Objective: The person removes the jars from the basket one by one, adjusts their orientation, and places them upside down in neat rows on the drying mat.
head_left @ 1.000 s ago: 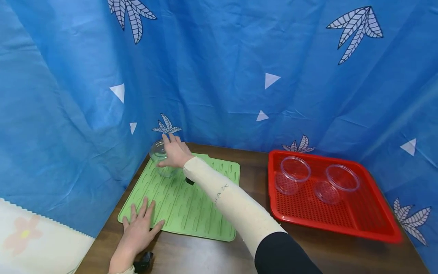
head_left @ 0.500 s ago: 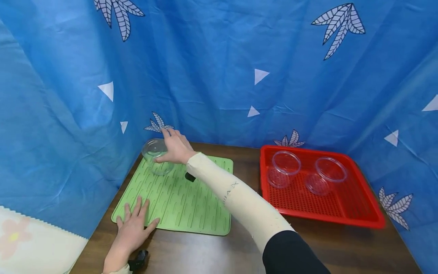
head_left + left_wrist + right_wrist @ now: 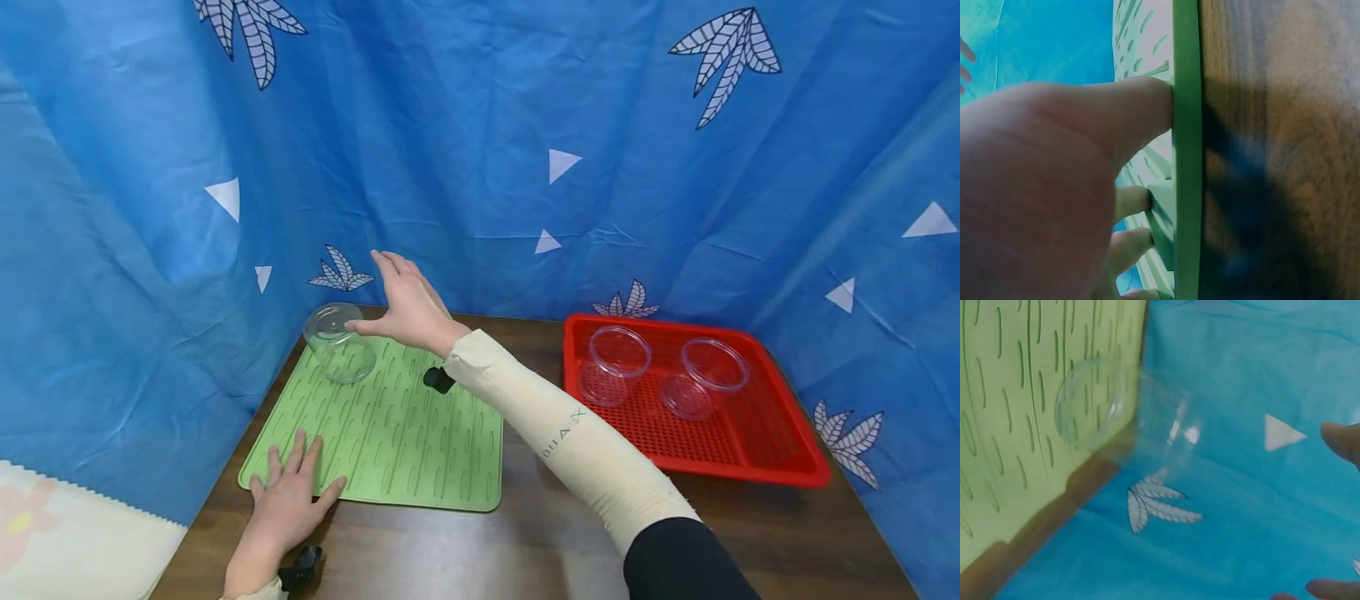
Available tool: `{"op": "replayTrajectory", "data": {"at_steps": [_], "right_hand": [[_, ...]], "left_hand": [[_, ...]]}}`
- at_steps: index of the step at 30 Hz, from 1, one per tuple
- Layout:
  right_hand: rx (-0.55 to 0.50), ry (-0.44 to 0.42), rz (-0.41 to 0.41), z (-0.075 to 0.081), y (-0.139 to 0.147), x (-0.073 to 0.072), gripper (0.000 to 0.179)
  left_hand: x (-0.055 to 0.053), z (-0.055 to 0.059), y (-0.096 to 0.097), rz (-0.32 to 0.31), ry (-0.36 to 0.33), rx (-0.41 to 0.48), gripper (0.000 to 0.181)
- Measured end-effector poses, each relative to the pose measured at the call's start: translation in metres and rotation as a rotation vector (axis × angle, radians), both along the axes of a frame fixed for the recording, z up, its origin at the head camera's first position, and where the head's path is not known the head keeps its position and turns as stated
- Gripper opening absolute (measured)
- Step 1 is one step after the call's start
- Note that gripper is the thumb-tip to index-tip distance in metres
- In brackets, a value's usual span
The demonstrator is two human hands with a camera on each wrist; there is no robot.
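A clear plastic cup (image 3: 341, 346) stands at the far left corner of the green ridged mat (image 3: 405, 433). In the right wrist view the cup (image 3: 1129, 412) appears upside down, its rim on the mat. My right hand (image 3: 408, 304) is raised just right of the cup, fingers spread and thumb apart from them, holding nothing. Only some fingertips (image 3: 1341, 440) of it show in the right wrist view, away from the cup. My left hand (image 3: 283, 508) rests spread on the mat's near left edge; in the left wrist view its thumb (image 3: 1141, 112) touches that edge.
To the right, a red plastic basket (image 3: 772, 477) holds two more clear cups (image 3: 619, 350) (image 3: 712, 364). Mat and basket are on a brown wooden table (image 3: 435, 554). A blue patterned curtain (image 3: 465, 150) hangs behind and at both sides.
My right hand has let go of the clear cup and moved up and right, away from it. The cup stays on the mat. My left hand keeps its place on the mat edge.
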State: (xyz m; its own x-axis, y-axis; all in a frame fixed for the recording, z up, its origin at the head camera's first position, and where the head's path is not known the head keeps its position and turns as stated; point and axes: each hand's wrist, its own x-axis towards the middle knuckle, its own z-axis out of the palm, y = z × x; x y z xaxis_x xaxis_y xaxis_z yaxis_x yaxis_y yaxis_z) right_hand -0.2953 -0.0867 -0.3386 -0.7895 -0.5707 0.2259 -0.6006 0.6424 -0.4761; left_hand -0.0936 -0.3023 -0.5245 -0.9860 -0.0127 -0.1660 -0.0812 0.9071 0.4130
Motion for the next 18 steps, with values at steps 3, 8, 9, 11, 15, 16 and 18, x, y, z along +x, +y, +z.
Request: {"op": "replayTrajectory", "data": {"at_steps": [3,8,9,11,15,16,18], "right_hand": [[-0.054,0.014,-0.014,0.007,0.02,0.003,0.118],[-0.14,0.057,-0.055,0.018,0.055,0.004,0.118],[-0.158,0.061,-0.064,0.02,0.063,0.004,0.118],[-0.19,0.072,-0.08,0.023,0.077,0.004,0.117],[-0.239,0.084,-0.107,0.025,0.106,0.005,0.115],[-0.248,0.091,-0.115,0.025,0.113,0.005,0.114],[-0.263,0.103,-0.133,0.026,0.127,0.005,0.112]], "left_hand": [[-0.001,0.0,-0.001,-0.005,-0.002,-0.016,0.094],[0.0,0.002,0.001,-0.007,-0.001,-0.027,0.094],[0.0,0.003,0.001,-0.007,0.001,-0.025,0.094],[-0.001,0.004,0.002,-0.01,0.005,-0.03,0.093],[-0.002,0.003,0.003,-0.015,0.002,-0.035,0.094],[-0.002,0.004,0.003,-0.015,0.001,-0.038,0.094],[-0.002,0.004,0.002,-0.015,0.0,-0.041,0.093]]}}
